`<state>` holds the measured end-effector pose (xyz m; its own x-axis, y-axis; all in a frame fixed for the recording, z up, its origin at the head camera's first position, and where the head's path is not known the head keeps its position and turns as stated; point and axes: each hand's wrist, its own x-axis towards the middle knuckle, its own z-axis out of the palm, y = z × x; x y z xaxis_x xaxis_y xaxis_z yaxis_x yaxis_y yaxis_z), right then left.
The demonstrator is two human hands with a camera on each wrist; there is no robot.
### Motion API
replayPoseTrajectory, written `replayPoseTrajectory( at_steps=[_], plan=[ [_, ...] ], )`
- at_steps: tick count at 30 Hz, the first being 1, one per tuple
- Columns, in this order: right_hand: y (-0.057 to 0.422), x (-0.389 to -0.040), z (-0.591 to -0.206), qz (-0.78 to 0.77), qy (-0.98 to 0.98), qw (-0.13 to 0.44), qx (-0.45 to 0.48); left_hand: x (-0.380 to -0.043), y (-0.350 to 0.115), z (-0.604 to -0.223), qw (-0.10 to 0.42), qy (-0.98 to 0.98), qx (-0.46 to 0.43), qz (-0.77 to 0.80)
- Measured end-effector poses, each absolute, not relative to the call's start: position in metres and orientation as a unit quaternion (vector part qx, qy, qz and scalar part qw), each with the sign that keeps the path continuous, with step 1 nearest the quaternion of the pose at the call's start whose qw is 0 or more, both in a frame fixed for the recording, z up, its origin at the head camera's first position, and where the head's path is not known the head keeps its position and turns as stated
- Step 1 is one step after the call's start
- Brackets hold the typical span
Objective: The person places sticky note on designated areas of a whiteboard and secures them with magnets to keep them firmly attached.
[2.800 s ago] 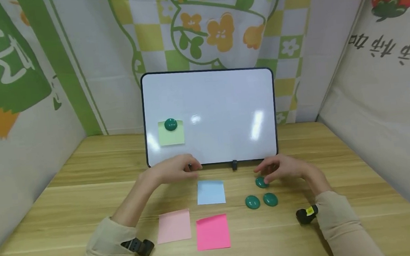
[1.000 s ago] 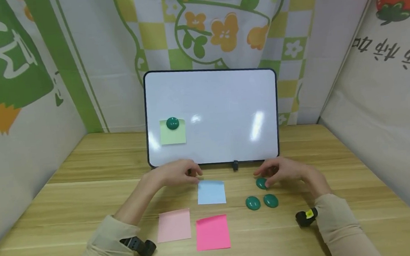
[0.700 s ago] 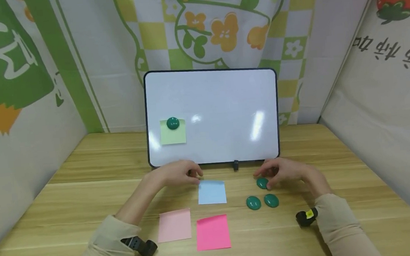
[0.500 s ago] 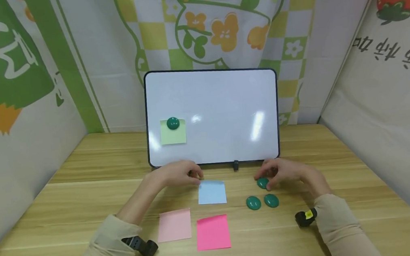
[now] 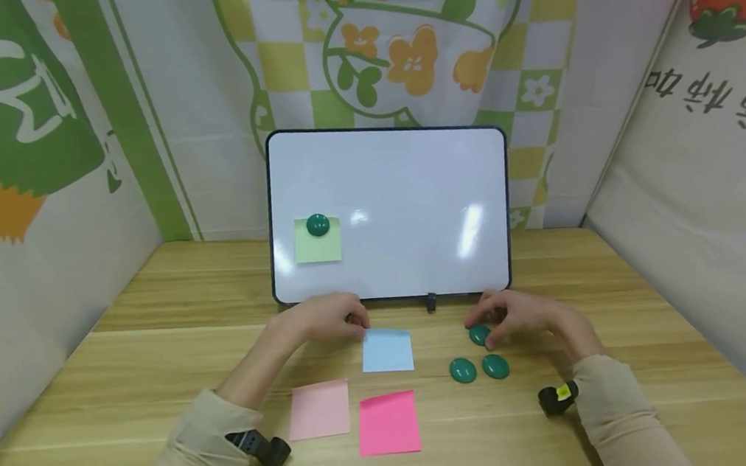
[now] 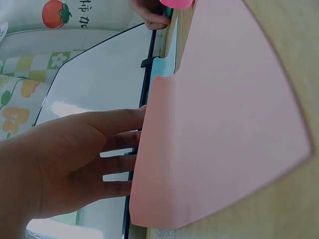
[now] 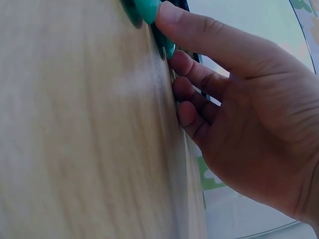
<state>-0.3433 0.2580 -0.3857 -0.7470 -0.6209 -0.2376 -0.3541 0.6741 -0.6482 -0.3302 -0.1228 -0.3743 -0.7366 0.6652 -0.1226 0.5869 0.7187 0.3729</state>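
Observation:
In the head view my left hand (image 5: 327, 317) has thumb and index finger converging on the top-left corner of a light-blue sticky note (image 5: 387, 350), which lies flat on the table. Its fingertips hide behind a pale pink sticky note (image 6: 224, 114) in the left wrist view. My right hand (image 5: 516, 315) holds a round green magnet (image 5: 480, 335) between thumb and index finger, down at the tabletop. Two more green magnets, one (image 5: 463, 370) to the left and one (image 5: 495, 366) to the right, lie just nearer to me.
A black-framed whiteboard (image 5: 397, 208) stands behind the hands. On its left side, a green magnet (image 5: 317, 224) holds a light-green sticky note (image 5: 318, 249). A bright pink sticky note (image 5: 388, 424) lies in front on the wooden table (image 5: 485, 445), beside the pale pink one.
My left hand has come slightly down and right, its fingertips closing in on the blue note's corner. The right hand's thumb has shifted a little lower around the magnet.

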Motion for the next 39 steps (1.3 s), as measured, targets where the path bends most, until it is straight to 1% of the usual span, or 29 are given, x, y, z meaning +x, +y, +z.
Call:
replayPoseTrajectory(
  at_steps=[9, 16, 21, 39],
  plan=[
    [0.2566, -0.3429, -0.3861, -0.298, 0.885, 0.229, -0.276, -0.3285, -0.1230, -0.3749, 0.114, 0.923, 0.337, 0.146],
    [0.2564, -0.3428, -0.3871, -0.294, 0.888, 0.214, -0.281, -0.3299, -0.1221, -0.3749, 0.119, 0.933, 0.307, 0.144],
    [0.2570, -0.3436, -0.3878, -0.292, 0.891, 0.203, -0.283, -0.3309, -0.1216, -0.3743, 0.116, 0.934, 0.304, 0.145],
    [0.2554, -0.3429, -0.3827, -0.288, 0.890, 0.187, -0.302, -0.3304, -0.1229, -0.3713, 0.088, 0.944, 0.282, 0.148]
  ],
)
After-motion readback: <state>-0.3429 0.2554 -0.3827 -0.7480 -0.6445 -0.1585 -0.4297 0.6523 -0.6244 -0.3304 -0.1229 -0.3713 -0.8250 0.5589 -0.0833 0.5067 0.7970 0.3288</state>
